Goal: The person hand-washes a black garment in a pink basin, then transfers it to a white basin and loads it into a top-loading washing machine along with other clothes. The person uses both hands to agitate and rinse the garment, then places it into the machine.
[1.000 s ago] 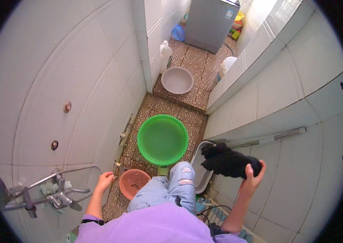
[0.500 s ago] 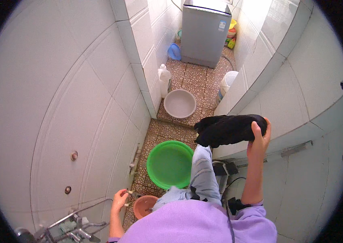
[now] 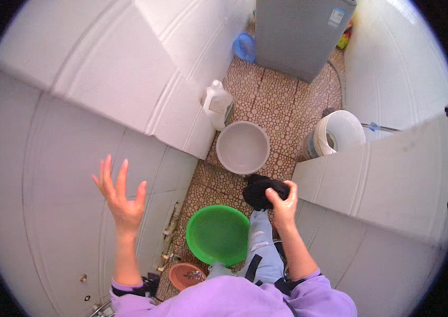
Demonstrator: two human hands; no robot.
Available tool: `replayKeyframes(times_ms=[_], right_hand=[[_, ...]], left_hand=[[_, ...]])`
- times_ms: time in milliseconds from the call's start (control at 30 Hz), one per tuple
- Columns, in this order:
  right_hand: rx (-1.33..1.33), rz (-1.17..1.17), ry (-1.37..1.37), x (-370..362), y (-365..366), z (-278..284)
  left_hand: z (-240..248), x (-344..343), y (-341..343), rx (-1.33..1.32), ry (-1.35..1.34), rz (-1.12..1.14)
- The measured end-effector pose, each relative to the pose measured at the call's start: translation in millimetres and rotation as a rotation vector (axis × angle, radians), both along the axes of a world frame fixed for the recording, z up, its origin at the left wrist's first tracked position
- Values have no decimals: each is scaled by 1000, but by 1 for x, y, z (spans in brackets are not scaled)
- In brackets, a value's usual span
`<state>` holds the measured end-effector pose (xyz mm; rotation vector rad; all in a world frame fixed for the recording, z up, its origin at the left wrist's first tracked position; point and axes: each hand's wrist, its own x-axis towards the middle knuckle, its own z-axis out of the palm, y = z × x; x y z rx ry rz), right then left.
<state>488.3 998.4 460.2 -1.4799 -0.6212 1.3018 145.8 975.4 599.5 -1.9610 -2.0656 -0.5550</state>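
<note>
My right hand (image 3: 283,205) grips a bunched black cloth (image 3: 261,191), with the thumb laid over its near side. What kind of cloth item it is cannot be made out. It hangs above the floor between a pale grey basin (image 3: 243,148) and a green basin (image 3: 217,234), over my leg. My left hand (image 3: 123,203) is raised by the left wall, fingers spread and holding nothing. Beneath it, low by the wall, a small tap (image 3: 171,258) sits beside an orange-brown basin (image 3: 187,276) that has glinting water in it.
A white jug (image 3: 217,104) stands against the left wall corner. On the right, a white bucket (image 3: 340,132) stands behind a wall edge. A grey washing machine (image 3: 299,39) stands at the back, with a blue basin (image 3: 244,47) leaning beside it. Tiled walls flank me closely.
My left hand has risen from beside the tap and spread its fingers. My right hand has brought the black cloth inward, and it now looks more bunched. The view has shifted and turned.
</note>
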Motion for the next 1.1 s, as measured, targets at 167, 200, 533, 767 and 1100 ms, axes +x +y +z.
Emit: replayKeyframes(times_ms=[167,200,533,767,1100], right_hand=[[-10,359,-91,-19,69,6],[21,412,-20,-20,84,17],[444,626,499,-22,199,-8],[-674,400,-60,37,162,-300],[-951,281,-288,12,132,-539]], left_hand=[[-43,71,128,-455,-153,-619],[-61,88,141,-572,-196,-706],[-72,10,160,-472,-1074,-226],[-24,-86,160,-290,65,114],[-44,-71,151,-344,66,147]])
